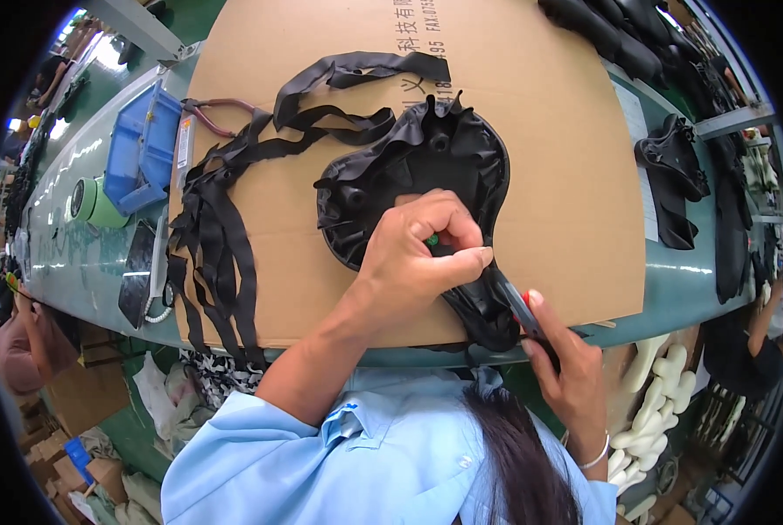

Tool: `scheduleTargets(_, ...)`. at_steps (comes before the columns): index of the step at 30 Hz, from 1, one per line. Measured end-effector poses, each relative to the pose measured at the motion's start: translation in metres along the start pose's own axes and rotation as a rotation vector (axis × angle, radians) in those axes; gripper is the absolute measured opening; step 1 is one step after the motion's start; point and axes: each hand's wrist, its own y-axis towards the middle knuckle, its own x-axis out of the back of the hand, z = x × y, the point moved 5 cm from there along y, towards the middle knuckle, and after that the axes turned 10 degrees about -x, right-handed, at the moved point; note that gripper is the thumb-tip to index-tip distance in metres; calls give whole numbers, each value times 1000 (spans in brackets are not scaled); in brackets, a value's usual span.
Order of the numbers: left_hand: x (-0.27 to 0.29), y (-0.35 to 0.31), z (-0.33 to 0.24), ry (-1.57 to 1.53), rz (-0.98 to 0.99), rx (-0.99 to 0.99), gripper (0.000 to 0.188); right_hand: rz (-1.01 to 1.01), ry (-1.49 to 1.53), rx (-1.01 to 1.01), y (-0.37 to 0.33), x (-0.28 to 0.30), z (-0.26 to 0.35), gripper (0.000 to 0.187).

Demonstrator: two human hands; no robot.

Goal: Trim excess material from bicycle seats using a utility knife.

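Observation:
On the cardboard lies a black curved seat-like piece (444, 166), its hollow side up and a gathered black cover folded in around its rim. My left hand (426, 241) is closed in a pinch at its right edge, near the narrow waist. What the fingertips grip is too small to make out. A small green thing (431, 239) shows between those fingers. In my right hand (568, 359) is a cutting tool (516, 304) with a grey blade and black and red parts. Its tip points up toward the left fingertips, beside the cover's edge.
Long black fabric strips (225, 210) lie in a heap on the cardboard sheet (575, 184). Beyond them are red-handled pliers (221, 116), a blue bin (137, 149), a green tape roll (94, 203) and a phone (137, 276). More black pieces (674, 179) lie at right.

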Motion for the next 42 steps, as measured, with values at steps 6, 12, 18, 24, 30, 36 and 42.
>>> scheduleTargets(6,14,3,5,-682,-141,17,8,101,134,-371,-47,-9,10,56)
scheduleTargets(12,1,-7,-12,-497,387,-101,13,-184,411,-489,-76,-32,-34,55)
scheduleTargets(18,19,1,-29,764,724,-561,16,-388,219,-76,-47,-23,-17,54)
scheduleTargets(24,16,2,-20,748,677,-418,9,-234,-44,119,-25,-28,15,56)
scheduleTargets(30,15,4,-17,774,636,-403,8,-174,-370,163,-16,-29,26,63)
scheduleTargets(36,17,2,-19,778,607,-385,8,15,-658,166,-29,18,25,63)
scheduleTargets(42,-7,-14,-23,848,522,-359,11,-316,-118,99,-23,52,-14,54)
